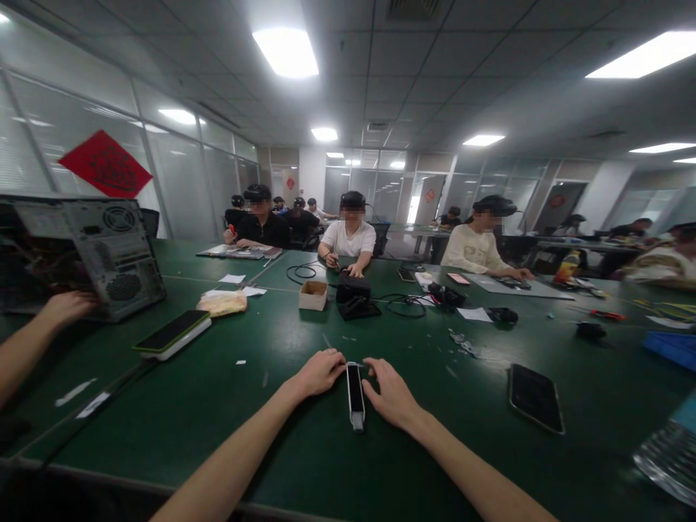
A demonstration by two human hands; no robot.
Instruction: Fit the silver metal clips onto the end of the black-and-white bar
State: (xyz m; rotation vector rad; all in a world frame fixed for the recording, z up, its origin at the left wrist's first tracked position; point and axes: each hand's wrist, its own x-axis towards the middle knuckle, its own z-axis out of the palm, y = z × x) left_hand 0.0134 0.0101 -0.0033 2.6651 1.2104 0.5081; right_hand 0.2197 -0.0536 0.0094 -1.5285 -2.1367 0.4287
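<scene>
A slim white-framed object with a black top [355,395] lies lengthwise in front of me on the green table; its near end is grey, and its exact kind I cannot make out. My left hand [320,372] has its fingers drawn together at the object's far left corner. On the other side, my right hand [392,391] rests with index finger and thumb apart, the thumb close to the object's right edge. A thin light piece shows at the far end between the hands, too small to name.
A phone [536,397] lies right, near a clear plastic bottle [671,453]. Left are another person's arm [51,319], an opened computer case [117,254] and a green-rimmed device [174,333]. Ahead stand a small cardboard box [313,296] and black gear [353,290]; several people sit beyond.
</scene>
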